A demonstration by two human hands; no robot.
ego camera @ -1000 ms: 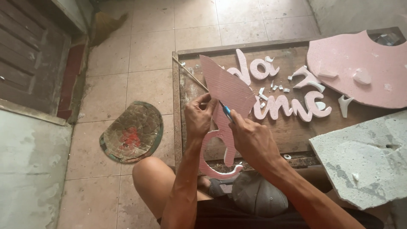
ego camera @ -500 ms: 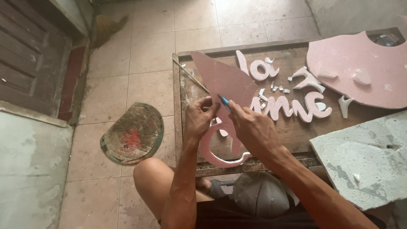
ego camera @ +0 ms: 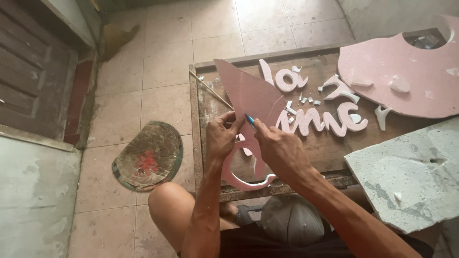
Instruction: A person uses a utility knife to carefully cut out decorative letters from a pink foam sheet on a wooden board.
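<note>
I sit over a low wooden table (ego camera: 330, 153), cutting a shape out of pink foam board. My left hand (ego camera: 222, 136) pinches the pink foam piece (ego camera: 248, 98), which stands tilted on its edge at the table's near side, its curved, already cut end (ego camera: 239, 179) hanging towards six o'clock. My right hand (ego camera: 279, 150) is clenched around a blue-handled craft knife (ego camera: 250, 119), tip against the foam. I judge the cutting mid-way: the next stroke calls for a steady pull along the outline while my left fingers keep the piece from twisting. At two o'clock lie finished pink letters (ego camera: 318, 119) and a large pink sheet (ego camera: 406, 81); at four o'clock, a grey slab (ego camera: 411, 177).
</note>
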